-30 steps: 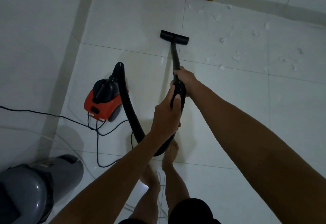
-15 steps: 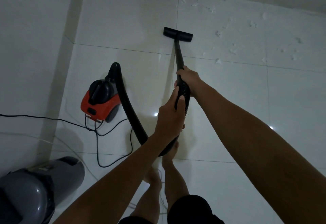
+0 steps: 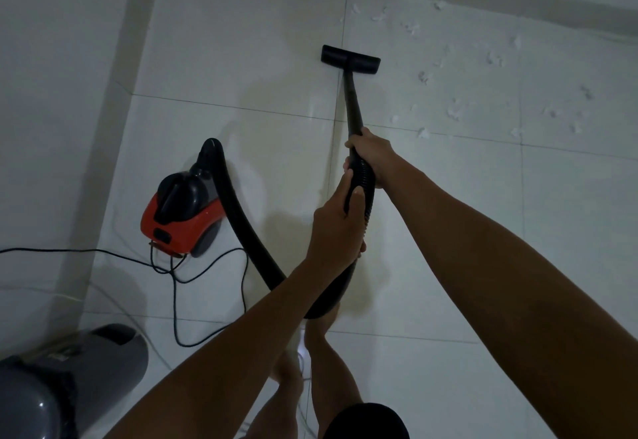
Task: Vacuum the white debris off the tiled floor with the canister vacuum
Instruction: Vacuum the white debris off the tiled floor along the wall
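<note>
White debris (image 3: 455, 112) lay scattered on the tiled floor (image 3: 241, 41), beyond and to the right of the fingers. Floor nozzle (image 3: 350, 58) sat flat, just left of the nearest scraps. Right hand (image 3: 371, 152) gripped the wand (image 3: 353, 103); left hand (image 3: 336, 228) clenched the ribbed hose (image 3: 366, 179) behind it. Red canister vacuum (image 3: 183, 214) stood left. Judgement: sweep nozzle rightward, kept flat, slowly; mind the cord (image 3: 176, 300).
</note>
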